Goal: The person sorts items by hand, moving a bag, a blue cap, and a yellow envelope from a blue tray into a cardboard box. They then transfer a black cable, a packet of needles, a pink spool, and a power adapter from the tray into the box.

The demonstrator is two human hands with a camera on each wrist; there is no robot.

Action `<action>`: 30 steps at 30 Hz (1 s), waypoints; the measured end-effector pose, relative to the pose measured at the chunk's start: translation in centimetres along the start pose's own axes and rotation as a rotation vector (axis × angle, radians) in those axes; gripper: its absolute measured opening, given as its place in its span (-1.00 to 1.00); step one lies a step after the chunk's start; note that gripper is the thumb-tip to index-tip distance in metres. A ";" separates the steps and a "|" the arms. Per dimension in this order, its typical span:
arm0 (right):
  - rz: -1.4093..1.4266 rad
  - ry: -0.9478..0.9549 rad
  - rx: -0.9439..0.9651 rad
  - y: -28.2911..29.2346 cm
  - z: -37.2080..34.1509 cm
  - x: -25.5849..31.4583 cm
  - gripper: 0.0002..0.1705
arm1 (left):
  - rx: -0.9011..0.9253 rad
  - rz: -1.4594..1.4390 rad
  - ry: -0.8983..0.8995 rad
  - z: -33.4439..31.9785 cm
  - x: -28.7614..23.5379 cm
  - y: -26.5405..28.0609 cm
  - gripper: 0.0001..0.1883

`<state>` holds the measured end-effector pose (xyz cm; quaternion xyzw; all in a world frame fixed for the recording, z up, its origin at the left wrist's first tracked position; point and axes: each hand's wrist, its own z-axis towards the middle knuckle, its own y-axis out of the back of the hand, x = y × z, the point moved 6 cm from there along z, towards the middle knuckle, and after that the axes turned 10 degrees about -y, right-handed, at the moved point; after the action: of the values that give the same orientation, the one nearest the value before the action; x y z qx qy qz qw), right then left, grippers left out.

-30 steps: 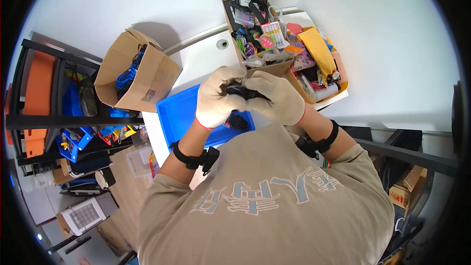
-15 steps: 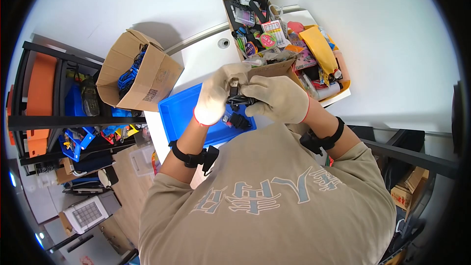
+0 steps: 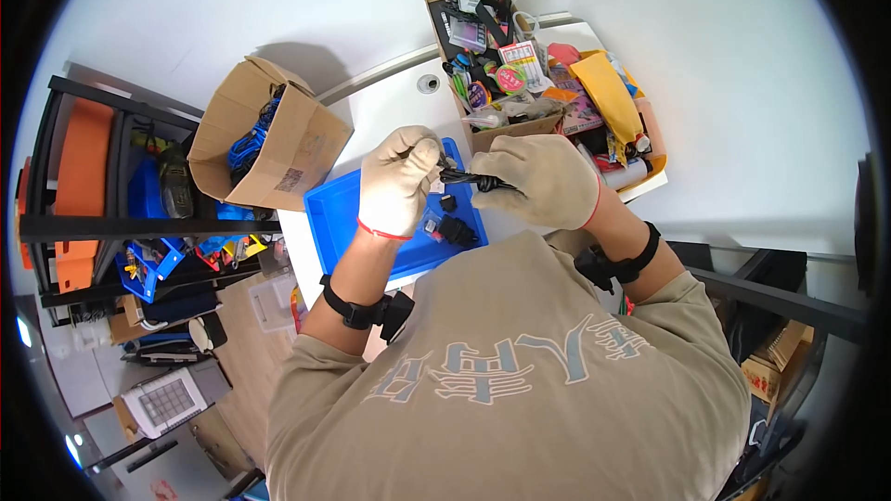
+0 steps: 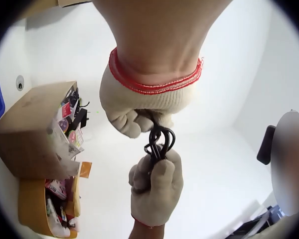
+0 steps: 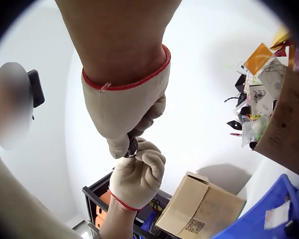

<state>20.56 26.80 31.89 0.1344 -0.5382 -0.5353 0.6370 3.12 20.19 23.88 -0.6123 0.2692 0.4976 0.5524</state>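
- The left hand (image 3: 394, 184) pinches a section of the black cable (image 3: 478, 179); the right hand (image 3: 540, 181) is clamped on the bundled loops between thumb and curled fingers.
- Pulling unevenly between the two grips could cinch the loops into a tangle; a slackened right grip could let them spring apart.
- Thick gloves probably dull the feel of thin cord, so a strand might slip.
- The loops bridge the gap between the hands; what lies inside the gloves is hidden.
- The head view shows the cable across the right edge of the blue tray (image 3: 339, 220); dropped, it might mix with the black pieces (image 3: 457, 230) there.
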 end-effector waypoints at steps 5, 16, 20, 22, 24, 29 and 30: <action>-0.023 -0.025 -0.050 0.5 0.1 -0.1 -0.58 | -0.143 -0.167 -0.158 -0.5 -1.1 0.2 -0.66; 0.128 -0.162 -0.062 -6.2 2.6 1.1 -0.39 | 0.105 0.082 0.085 -2.0 0.2 1.4 -0.46; 0.241 -0.177 0.069 -8.9 4.2 2.9 -0.28 | -0.208 0.326 -0.167 -2.3 -4.2 7.7 -0.38; 0.232 -0.251 0.127 -10.1 4.3 1.5 -0.22 | -0.392 0.795 -0.134 -2.4 -8.1 13.3 -0.31; 0.218 -0.286 0.145 -10.8 4.6 0.9 -0.26 | -0.549 1.015 -0.207 -1.6 -10.3 19.9 -0.33; 0.140 -0.420 0.261 -13.3 4.3 0.6 -0.36 | -0.671 1.084 -0.128 3.5 -14.1 29.0 -0.34; 0.134 -0.433 0.255 -13.6 4.3 0.7 -0.36 | -0.660 1.010 -0.074 5.0 -14.1 29.8 -0.38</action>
<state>9.56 22.68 23.70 0.0598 -0.7329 -0.4360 0.5188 -29.76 14.54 25.03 -0.5300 0.3388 0.7765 0.0377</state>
